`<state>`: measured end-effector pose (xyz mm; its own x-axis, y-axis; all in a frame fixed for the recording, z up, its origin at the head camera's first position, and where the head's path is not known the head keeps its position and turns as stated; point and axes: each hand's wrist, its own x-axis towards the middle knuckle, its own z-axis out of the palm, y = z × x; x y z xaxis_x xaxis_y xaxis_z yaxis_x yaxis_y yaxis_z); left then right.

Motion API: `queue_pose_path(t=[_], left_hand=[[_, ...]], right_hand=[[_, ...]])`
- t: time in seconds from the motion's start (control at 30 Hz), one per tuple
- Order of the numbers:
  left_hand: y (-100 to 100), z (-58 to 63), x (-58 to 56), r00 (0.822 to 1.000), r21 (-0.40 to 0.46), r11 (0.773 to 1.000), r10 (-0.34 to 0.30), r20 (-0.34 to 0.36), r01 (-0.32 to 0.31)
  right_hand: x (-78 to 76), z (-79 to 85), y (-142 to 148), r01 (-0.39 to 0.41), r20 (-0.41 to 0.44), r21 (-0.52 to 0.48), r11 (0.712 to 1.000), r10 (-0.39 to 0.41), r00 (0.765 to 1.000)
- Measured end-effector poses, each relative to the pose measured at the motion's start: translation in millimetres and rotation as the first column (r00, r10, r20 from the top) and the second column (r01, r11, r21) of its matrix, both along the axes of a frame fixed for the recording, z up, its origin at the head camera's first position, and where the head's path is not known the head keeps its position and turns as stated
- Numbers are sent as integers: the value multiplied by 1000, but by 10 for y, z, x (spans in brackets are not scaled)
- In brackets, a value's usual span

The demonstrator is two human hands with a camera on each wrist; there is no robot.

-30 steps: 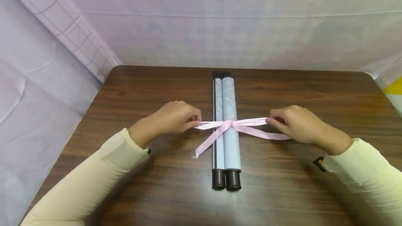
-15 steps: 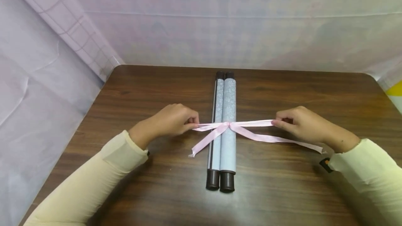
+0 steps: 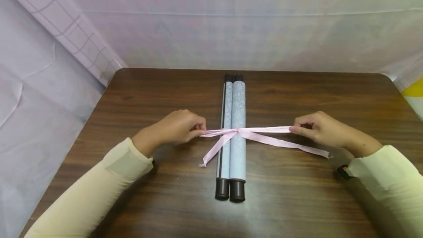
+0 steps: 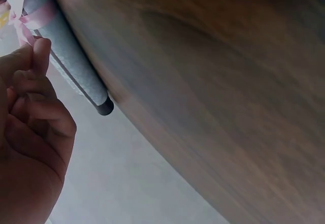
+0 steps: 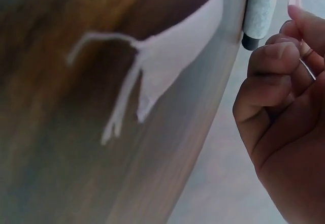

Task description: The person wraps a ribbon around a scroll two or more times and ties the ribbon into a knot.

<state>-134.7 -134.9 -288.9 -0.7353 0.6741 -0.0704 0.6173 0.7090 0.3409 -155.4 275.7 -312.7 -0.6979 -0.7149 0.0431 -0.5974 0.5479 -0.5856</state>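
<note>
A rolled scroll lies lengthwise on the table, its two pale blue patterned rolls side by side with dark end caps. Round its middle runs a pink ribbon, knotted on top in a bow. My left hand pinches the bow's left loop between thumb and fingertips. On the other side, my right hand pinches the right loop, drawn out long and thin. One ribbon tail slants toward the front left; the other trails right, its frayed end large in the right wrist view. The left wrist view shows the knot beyond my fingertips.
The dark wood-grain table has rounded far corners. A pale cloth backdrop hangs behind it, and more white sheeting is at the left. A yellow patch shows at the far right.
My right hand has moved right, drawing its loop longer and narrower. My left hand has shifted slightly left. The right tail's end has come out from beneath my right hand.
</note>
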Motion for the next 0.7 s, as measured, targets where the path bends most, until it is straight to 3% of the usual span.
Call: queue_pose_path(t=[0.2,0.43,0.6,0.7], left_hand=[[-9,16,11,1000,-24,1000,-9,2,9],[4,24,26,999,-23,1000,18,47,-16],[-9,10,20,998,9,999,44,54,-45],[-43,18,-11,998,39,998,51,44,-53]], right_hand=[[36,-24,18,18,45,-19,1000,-17,999],[159,125,-86,61,76,-24,998,-59,995],[109,41,-27,97,-44,14,995,-96,994],[86,104,-34,149,-112,35,988,-145,983]])
